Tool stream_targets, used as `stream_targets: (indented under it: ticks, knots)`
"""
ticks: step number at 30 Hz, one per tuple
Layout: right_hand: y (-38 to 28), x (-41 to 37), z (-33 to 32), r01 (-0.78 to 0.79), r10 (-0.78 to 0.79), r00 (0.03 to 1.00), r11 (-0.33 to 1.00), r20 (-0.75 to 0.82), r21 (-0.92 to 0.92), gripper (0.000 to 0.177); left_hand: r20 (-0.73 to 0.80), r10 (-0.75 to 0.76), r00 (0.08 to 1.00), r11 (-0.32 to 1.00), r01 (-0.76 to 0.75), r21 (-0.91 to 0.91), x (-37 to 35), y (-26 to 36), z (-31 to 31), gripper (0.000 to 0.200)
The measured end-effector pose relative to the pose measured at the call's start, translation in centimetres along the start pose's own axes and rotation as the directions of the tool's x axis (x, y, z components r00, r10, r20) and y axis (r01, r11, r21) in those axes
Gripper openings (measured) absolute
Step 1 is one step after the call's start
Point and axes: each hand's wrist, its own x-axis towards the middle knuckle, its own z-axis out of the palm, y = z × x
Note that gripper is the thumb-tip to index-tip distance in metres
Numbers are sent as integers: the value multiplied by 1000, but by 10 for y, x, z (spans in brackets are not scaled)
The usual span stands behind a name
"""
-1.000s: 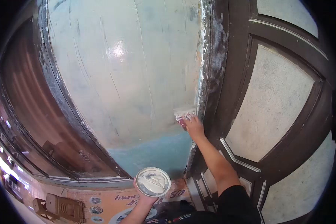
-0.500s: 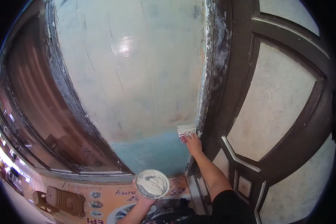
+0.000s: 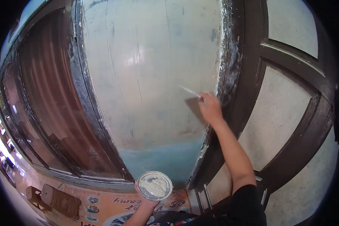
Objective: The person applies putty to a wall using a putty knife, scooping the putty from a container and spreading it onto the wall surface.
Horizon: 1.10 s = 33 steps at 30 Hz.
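My right hand grips a putty knife, its thin blade seen edge-on and pointing left, just off the pale, freshly coated wall panel. The hand is beside the dark, putty-smeared door frame. Low in the view, my left hand holds up a round plate with white putty on it. Below the pale coat, a band of bare blue wall shows.
A dark wooden door with frosted panes fills the right side. On the left is a brown framed window. Below lie a printed orange banner and a brown plastic stool on the floor.
My right hand dipped with the putty knife to the edge of the blue band, then rose well up the panel; the blade now shows edge-on. The plate stayed at the same place.
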Motion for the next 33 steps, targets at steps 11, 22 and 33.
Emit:
stream_targets:
  ticks: [11,22,33]
  knots:
    - [-93,337,-45,351,-472,845,844,-252,-405,31,20,105,994,986,-102,-130,28,21,-2,80]
    - [-96,366,-5,257,-376,914,829,-155,-496,22,44,153,987,969,-141,-201,54,30,-31,82]
    - [-54,237,40,281,-335,942,798,-4,-534,35,-21,-35,999,993,32,-110,44,34,-23,81]
